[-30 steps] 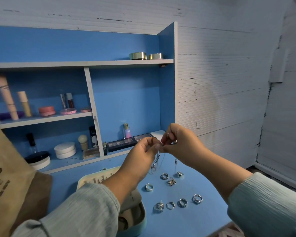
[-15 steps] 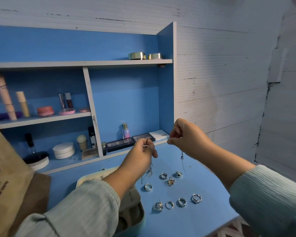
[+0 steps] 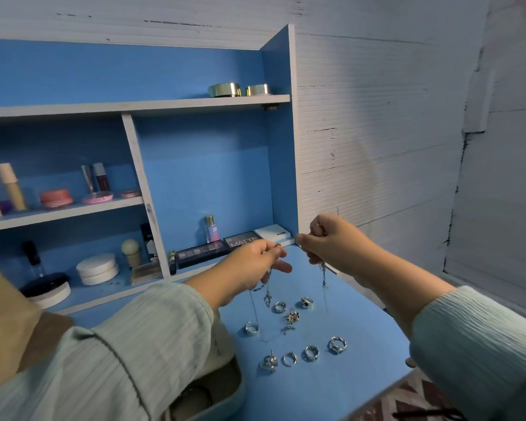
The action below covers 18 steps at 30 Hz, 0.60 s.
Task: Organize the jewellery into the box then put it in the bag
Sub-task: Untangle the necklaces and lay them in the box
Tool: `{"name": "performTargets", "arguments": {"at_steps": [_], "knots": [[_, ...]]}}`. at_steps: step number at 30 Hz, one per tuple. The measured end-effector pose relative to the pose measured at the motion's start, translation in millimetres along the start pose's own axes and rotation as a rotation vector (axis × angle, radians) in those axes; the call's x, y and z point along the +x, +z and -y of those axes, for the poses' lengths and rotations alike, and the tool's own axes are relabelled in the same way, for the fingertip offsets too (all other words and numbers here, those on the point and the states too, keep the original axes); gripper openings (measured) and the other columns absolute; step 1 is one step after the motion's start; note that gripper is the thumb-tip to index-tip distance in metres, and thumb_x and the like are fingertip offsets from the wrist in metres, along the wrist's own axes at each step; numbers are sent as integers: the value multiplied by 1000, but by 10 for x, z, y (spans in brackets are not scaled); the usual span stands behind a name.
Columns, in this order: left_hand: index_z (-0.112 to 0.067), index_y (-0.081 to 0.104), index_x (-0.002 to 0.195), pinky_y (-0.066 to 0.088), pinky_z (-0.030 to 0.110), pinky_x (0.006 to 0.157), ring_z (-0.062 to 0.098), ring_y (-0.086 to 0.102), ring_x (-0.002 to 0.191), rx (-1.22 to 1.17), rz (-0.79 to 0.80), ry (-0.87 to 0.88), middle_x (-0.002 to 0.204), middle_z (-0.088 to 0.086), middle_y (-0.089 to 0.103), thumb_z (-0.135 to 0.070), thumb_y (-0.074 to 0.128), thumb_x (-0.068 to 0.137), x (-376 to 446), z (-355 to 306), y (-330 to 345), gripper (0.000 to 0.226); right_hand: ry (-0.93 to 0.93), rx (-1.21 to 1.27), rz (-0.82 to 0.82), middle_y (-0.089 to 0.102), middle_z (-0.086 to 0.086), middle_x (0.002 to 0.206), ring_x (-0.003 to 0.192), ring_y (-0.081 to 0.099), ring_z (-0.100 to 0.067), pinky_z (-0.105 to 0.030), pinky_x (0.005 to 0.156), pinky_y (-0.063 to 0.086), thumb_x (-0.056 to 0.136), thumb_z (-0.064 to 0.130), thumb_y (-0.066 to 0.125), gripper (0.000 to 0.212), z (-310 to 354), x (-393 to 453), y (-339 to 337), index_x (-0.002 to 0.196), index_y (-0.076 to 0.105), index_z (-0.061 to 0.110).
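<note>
In the middle of the frame both hands are raised above the blue desk top (image 3: pixel 331 387), each pinching one end of a thin silver chain necklace (image 3: pixel 257 311). The left hand (image 3: pixel 249 268) has its thumb and fingers curled round the chain, which drops from it in a loop with a small pendant dangling just below; the right hand (image 3: pixel 331 244) grips the other end in a closed fist, a short length hanging straight down beneath it. The two hands are near each other but apart. Below them, silver rings (image 3: pixel 310 353) lie scattered on the desk: a row of four toward the lower centre, and several more nearer the hands (one looks like a spiky ornament, though it is too small to tell). At the lower left, mostly hidden behind the pale green left sleeve (image 3: pixel 134 344), sits the open pale teal jewellery box (image 3: pixel 231 387). A brown paper bag (image 3: pixel 3 323) stands at the left edge of the frame. In the upper left a blue shelf unit (image 3: pixel 195 165) holds cosmetics, including a dark eyeshadow palette (image 3: pixel 204 252).
</note>
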<state>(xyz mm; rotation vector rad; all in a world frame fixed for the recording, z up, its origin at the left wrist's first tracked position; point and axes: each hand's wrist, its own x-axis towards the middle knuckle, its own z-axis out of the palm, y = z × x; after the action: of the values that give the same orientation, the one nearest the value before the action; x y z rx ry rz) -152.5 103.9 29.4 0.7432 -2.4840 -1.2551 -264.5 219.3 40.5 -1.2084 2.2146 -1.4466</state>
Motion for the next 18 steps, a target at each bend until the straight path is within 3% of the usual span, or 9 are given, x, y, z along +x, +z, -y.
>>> {"name": "performTargets", "arguments": {"at_steps": [6,11,15,18], "knots": [[-32,47,89,37,22,54,3,56,56,262,113,31,96,-18,67,-35,29,102,116,52,149,22,18,-44,28,55,-12,80,70,56,-20,-49,81,52,88,23,59,33,-119,-44,0,67,33,18],[-30,47,85,44,24,67,7,61,69,383,134,27,97,-13,66,-29,29,102,221,31,173,25,24,-122,52,53,-9,76,70,52,-20,-37,66,46,88,25,58,31,-193,-53,-10,71,34,17],[-30,49,86,47,30,85,8,60,78,466,148,38,93,-15,68,-28,30,102,285,11,154,25,24,-147,61,50,-9,77,69,50,-19,-45,78,52,88,24,59,30,-200,-57,-12,71,35,17],[-32,49,89,47,30,87,5,57,81,533,129,46,92,-15,69,-29,30,102,316,15,145,24,14,-130,64,52,-10,77,68,50,-18,-46,80,52,88,27,58,31,-192,-64,-5,71,35,17]]}}
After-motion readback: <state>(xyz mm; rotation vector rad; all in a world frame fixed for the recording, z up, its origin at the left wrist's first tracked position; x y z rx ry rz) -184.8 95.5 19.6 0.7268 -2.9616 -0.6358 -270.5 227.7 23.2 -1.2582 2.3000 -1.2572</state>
